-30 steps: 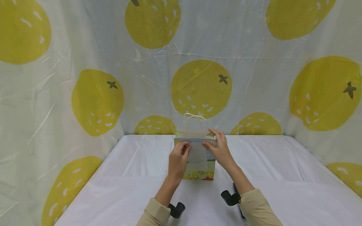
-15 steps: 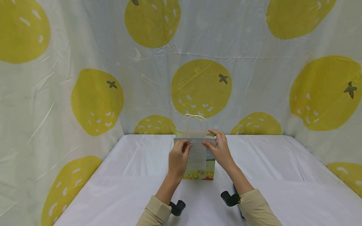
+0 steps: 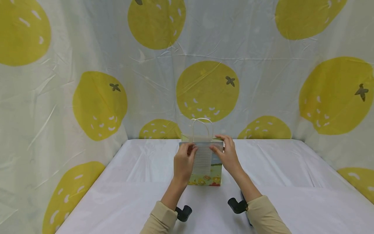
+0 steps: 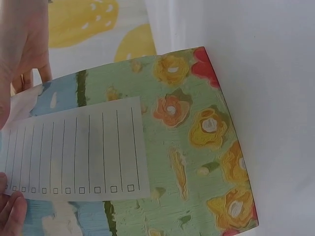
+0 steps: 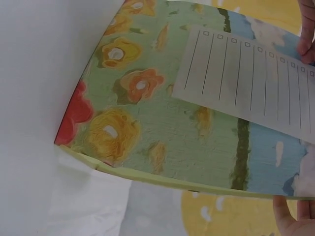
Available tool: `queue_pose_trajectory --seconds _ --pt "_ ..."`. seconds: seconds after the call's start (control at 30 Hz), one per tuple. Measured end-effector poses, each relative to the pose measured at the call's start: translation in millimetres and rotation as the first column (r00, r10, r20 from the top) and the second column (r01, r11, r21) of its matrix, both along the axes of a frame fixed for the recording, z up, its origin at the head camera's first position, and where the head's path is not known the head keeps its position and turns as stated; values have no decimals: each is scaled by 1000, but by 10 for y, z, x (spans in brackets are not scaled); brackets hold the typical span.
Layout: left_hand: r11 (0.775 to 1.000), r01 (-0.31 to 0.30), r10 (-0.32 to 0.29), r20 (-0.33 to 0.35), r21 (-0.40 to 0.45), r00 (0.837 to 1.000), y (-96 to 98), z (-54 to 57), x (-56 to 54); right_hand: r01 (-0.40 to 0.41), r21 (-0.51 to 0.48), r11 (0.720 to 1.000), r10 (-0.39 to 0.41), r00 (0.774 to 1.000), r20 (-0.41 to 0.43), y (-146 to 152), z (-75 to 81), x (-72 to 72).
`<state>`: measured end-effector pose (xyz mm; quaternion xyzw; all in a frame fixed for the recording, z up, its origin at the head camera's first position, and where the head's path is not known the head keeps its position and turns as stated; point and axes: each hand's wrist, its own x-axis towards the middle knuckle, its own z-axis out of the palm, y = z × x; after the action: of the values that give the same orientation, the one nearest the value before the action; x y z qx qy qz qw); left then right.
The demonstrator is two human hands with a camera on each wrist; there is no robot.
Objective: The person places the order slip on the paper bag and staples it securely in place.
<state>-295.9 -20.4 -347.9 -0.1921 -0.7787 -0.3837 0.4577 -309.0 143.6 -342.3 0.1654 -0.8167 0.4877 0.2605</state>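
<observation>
L hand (image 3: 183,162) pinches checklist (image 3: 203,161) at 10 o'clock; R hand (image 3: 229,157), half-spread, grips gift bag (image 3: 216,178) at 2; dark item (image 3: 243,195), 5 o'clock, mostly hidden.

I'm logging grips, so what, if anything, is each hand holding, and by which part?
The left hand seems to pinch the paper by its upper left corner; the right hand grips the bag by its upper right side.

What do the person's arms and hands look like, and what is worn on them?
The left hand and right hand wear no gloves. The left sleeve and right sleeve are plain beige, ending on the forearms. By each cuff, on the inner side, sits a bent, tube-like black piece.
</observation>
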Motion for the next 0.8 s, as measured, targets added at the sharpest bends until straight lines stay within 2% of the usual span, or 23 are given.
queue_pose_trajectory --seconds 0.2,0.8 --pt "1000 -1 1 -3 2 1000 -7 11 -8 5 0 1000 -5 999 50 3 22 -8" --pt "1000 -22 22 2 5 1000 -3 26 -19 -20 -43 999 24 995 101 -7 39 -5"
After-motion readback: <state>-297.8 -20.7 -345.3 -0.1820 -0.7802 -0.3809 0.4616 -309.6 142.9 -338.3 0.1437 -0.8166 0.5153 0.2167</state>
